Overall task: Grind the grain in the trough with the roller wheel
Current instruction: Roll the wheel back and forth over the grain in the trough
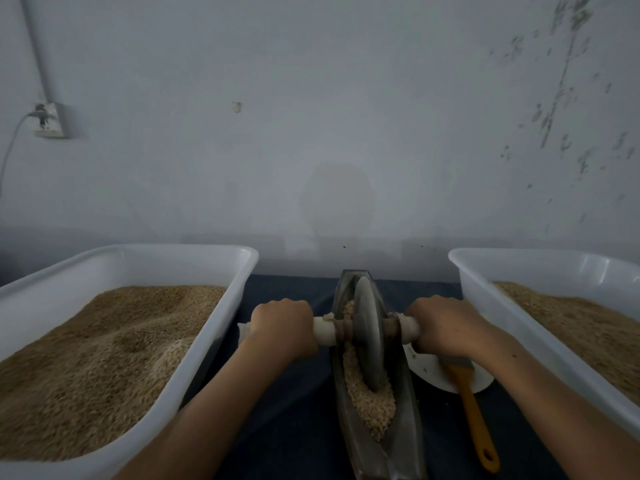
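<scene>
A long, narrow metal trough [403, 407] lies lengthwise in front of me on a dark cloth. Coarse tan grain [372, 407] fills its near half. A grey roller wheel [370, 332] stands upright in the trough, its lower edge sunk in the grain. A cloth-wrapped axle handle [325, 331] sticks out on each side of the wheel. My left hand [282, 323] grips the left handle. My right hand [445, 323] grips the right handle, which mostly hides it.
A white plastic tub [221, 327] full of grain sits to the left, and a second tub [491, 306] of grain to the right. A white dish [429, 372] and an orange-handled brush [476, 420] lie right of the trough. A wall stands close behind.
</scene>
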A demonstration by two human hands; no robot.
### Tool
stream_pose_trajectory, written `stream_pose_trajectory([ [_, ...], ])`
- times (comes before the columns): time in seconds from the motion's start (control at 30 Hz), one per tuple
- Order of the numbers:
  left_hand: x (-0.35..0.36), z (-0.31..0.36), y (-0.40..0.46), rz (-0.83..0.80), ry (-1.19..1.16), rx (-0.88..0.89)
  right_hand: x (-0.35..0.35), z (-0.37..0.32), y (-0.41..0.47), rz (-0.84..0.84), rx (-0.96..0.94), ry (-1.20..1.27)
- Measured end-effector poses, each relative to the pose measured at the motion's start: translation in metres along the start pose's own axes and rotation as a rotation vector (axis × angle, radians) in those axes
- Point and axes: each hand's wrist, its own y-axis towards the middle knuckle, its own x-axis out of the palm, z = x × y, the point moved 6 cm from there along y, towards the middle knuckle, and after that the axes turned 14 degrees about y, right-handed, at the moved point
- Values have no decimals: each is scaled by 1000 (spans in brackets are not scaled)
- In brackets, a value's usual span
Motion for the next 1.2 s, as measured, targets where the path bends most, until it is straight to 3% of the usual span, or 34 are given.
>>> stream_pose_trajectory([
  [0.27,-6,2,-1,181,9,-100,-7,-5,-3,314,-101,29],
  [0.37,-5,2,0,167,6,-69,-5,-4,-3,279,-87,30],
  [0.63,4,0,3,-75,-32,45,-2,-2,0,-24,-27,-9],
  [0.73,3,-1,4,-48,-20,31,-2,-2,0,12,-27,-13],
  [0.97,-5,0,3,174,14,-54,-6,-5,-1,292,-77,9],
  [1.1,-2,0,4,168,14,-42,-5,-5,0,288,-83,-15],
  [1.2,5,-2,7,55,-22,0,-5,-6,-1,170,-75,-43],
])
